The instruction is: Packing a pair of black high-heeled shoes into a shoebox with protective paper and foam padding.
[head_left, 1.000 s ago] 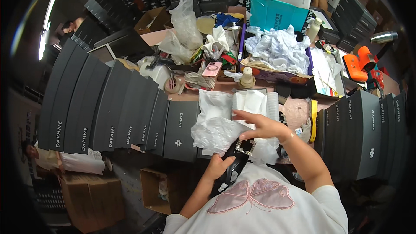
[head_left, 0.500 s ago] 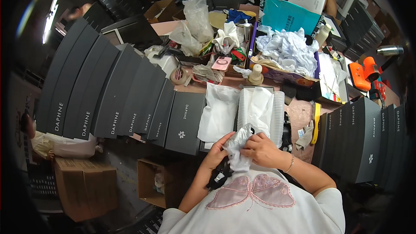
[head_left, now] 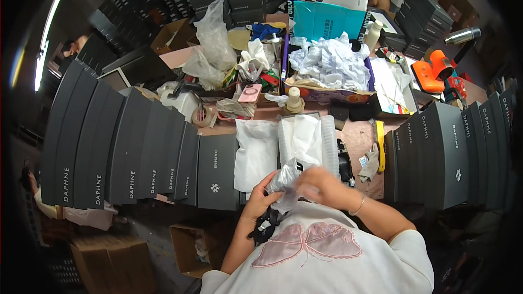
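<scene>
Both hands meet close against the person's chest, where a second ago the right hand (head_left: 321, 185) was stretched out over the white sheets on the table; it has since drawn back with a piece of crumpled pale tissue paper (head_left: 287, 177), so the paper is now off the pile and in the grip. The left hand (head_left: 261, 198) is curled around the lower edge of that tissue, fingers closed on it, and a dark item (head_left: 267, 223) with a small white tag hangs just under the palm, though I cannot tell what it is. The right hand is blurred with motion; it seems pinched onto the tissue's right side, fingers bent, not spread. Just beyond the hands lie flat white wrapping sheets (head_left: 256, 152) and a stack of clear plastic trays (head_left: 328, 147). Rows of upright dark grey boxes (head_left: 147, 158) flank the table on either side. Farther back sits an open box of crumpled white paper (head_left: 329, 65), with a teal folder (head_left: 327, 22) behind it.
</scene>
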A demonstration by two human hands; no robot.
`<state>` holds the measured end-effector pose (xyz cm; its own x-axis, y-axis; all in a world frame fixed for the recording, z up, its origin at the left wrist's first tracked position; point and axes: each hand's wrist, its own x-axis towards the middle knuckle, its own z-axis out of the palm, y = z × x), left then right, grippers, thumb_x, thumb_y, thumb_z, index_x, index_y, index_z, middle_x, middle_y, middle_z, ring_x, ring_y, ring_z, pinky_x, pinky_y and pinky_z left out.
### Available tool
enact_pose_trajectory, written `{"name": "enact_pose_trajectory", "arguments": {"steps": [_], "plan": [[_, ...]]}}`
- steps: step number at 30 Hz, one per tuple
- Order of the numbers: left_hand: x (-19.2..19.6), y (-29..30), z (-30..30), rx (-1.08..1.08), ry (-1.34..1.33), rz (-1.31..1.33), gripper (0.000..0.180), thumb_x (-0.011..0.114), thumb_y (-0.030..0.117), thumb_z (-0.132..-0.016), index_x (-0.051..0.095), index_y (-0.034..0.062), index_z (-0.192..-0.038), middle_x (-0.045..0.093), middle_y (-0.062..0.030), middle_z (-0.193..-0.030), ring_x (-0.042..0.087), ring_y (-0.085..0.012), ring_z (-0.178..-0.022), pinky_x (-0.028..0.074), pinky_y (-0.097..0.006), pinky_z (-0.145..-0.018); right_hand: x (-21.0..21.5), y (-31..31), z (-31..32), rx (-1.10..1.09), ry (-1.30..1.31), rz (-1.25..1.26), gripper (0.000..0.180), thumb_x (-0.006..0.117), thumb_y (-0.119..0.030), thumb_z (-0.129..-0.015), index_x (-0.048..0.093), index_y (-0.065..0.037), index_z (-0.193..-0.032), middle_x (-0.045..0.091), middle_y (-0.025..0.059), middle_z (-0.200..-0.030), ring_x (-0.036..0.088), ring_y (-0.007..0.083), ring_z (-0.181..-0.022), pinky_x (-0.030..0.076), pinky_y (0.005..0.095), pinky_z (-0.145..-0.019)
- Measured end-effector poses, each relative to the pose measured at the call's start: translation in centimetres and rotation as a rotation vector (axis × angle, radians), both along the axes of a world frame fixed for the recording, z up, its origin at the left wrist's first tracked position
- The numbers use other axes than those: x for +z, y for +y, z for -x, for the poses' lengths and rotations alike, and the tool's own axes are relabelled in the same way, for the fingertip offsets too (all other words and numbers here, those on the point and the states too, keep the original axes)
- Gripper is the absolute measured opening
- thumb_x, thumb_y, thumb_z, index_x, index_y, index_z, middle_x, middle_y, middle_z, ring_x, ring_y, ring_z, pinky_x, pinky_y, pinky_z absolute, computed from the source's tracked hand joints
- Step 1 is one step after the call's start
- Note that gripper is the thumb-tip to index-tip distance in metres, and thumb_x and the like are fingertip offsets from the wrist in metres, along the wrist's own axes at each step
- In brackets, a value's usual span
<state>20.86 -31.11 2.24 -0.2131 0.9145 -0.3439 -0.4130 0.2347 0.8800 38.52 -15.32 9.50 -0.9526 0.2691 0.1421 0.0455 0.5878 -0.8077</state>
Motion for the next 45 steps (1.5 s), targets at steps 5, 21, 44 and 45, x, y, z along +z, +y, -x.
{"name": "enact_pose_trajectory", "arguments": {"steps": [5,21,44,45], "plan": [[0.8,0.6,1.7,-0.025,-0.116,-0.067,0.071,0.063,-0.001,-0.075,0.036,-0.0008,-0.140,0.054,-0.0086,-0.126,0.053,-0.0148,-0.112,0.040,-0.028,-0.098,-6.1,7.0,0.8,0.013,-0.069,0.128,0.028,0.063,-0.027,-0.088,0.065,0.000,-0.095,0.066,0.0101,-0.091,0.061,0.0250,-0.087,0.046,0.0363,-0.079],[-4.6,5.4,-0.3,0.598,0.140,0.079,0.063,0.060,-0.004,-0.080,0.040,0.0049,-0.138,0.054,-0.0090,-0.118,0.055,-0.0164,-0.097,0.047,-0.026,-0.079,-3.2,1.4,12.3,-0.204,-0.278,-0.299,0.016,0.061,-0.016,-0.077,0.060,-0.001,-0.083,0.066,0.0176,-0.078,0.065,0.0364,-0.075,0.051,0.0438,-0.065],[-1.3,7.2,2.3,-0.156,0.247,-0.035,0.066,0.061,0.002,-0.082,0.027,0.0041,-0.138,0.051,-0.0109,-0.122,0.053,-0.0186,-0.111,0.048,-0.033,-0.090,0.0,0.1,3.1,-0.154,-0.243,-0.134,0.050,0.073,-0.021,-0.071,0.054,-0.007,-0.115,0.056,0.0191,-0.098,0.062,0.0379,-0.084,0.052,0.0426,-0.074],[-1.7,7.2,2.4,-0.184,0.236,-0.002,0.074,0.061,-0.004,-0.078,0.022,0.0040,-0.141,0.049,-0.0129,-0.126,0.051,-0.0201,-0.114,0.046,-0.031,-0.092,-0.8,-0.4,3.5,-0.147,-0.251,-0.172,0.041,0.071,-0.019,-0.073,0.056,-0.005,-0.108,0.057,0.0187,-0.094,0.062,0.0375,-0.082,0.052,0.0421,-0.071]]}}
